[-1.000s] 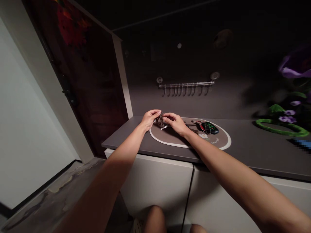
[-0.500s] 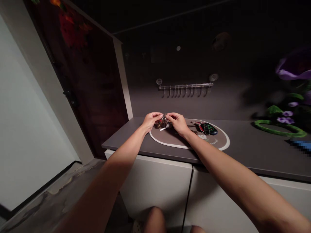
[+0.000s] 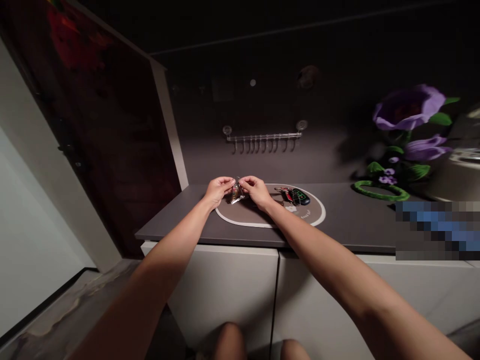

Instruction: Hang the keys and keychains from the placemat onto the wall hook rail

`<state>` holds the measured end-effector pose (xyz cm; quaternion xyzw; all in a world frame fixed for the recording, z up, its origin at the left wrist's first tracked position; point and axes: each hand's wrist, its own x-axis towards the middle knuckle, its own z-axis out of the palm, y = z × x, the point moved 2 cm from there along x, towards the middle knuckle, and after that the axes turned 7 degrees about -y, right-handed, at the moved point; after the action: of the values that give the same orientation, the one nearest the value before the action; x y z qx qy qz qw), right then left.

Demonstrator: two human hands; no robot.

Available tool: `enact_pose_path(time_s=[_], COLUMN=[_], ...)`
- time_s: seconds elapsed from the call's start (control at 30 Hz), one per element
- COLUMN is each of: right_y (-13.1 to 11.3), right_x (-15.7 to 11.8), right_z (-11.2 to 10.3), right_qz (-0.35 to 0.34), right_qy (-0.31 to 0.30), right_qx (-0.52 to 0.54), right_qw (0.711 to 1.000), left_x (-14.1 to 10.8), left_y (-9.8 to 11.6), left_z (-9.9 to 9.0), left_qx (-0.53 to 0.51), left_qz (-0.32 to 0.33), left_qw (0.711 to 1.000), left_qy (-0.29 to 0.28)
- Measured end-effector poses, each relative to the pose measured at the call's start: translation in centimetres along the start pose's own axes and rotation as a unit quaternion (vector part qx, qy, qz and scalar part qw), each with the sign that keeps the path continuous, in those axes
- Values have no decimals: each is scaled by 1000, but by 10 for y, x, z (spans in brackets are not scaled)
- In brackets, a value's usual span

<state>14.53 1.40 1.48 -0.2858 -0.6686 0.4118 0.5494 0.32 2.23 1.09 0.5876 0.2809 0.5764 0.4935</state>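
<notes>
Both my hands are over the left part of an oval brown mat (image 3: 247,220) with a white rim. My left hand (image 3: 218,191) pinches a bunch of keys (image 3: 236,194) by its thin metal ring. From the other side, the fingertips of my right hand (image 3: 256,190) pinch the same ring. The keys hang below the fingertips, close above the mat; small details are too dim to make out. To the right of my right hand, a black car key fob (image 3: 301,197) with green markings lies on the mat beside a red item (image 3: 288,195).
A clear rail with several hooks (image 3: 264,136) is fixed to the wall behind. Purple artificial flowers (image 3: 410,107) with a green ring base (image 3: 380,190) stand on the grey counter (image 3: 345,220) at right, near a pale lamp-like object (image 3: 450,175). White cabinet doors (image 3: 225,285) are below.
My view has turned right, so the scene shifts left and more of the flowers shows. The keys hang more plainly between my hands, which stay pinched together at the ring.
</notes>
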Motion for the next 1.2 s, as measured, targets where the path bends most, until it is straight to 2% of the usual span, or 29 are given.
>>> enact_pose_path(time_s=[0.33,0.63,0.9,1.07,1.2], right_y=[-4,-23,-33,-29,-25], right_x=[10,54,91,115,131], right_z=[0,-8,-3,1,3], right_qz=[-16,17,39,55,56], right_qy=[20,52,92,139,154], right_qx=[-28,7,34,50,53], right_qw=[999,998,994,988,985], left_x=[0,6,8,9,10], left_y=[0,-8,-11,-14,-16], left_z=[0,-3,-7,-6,-5], left_qx=[18,45,95,121,136], left_qz=[-6,6,-5,-9,-13], left_qw=[1000,997,987,983,981], left_qy=[3,66,129,139,136])
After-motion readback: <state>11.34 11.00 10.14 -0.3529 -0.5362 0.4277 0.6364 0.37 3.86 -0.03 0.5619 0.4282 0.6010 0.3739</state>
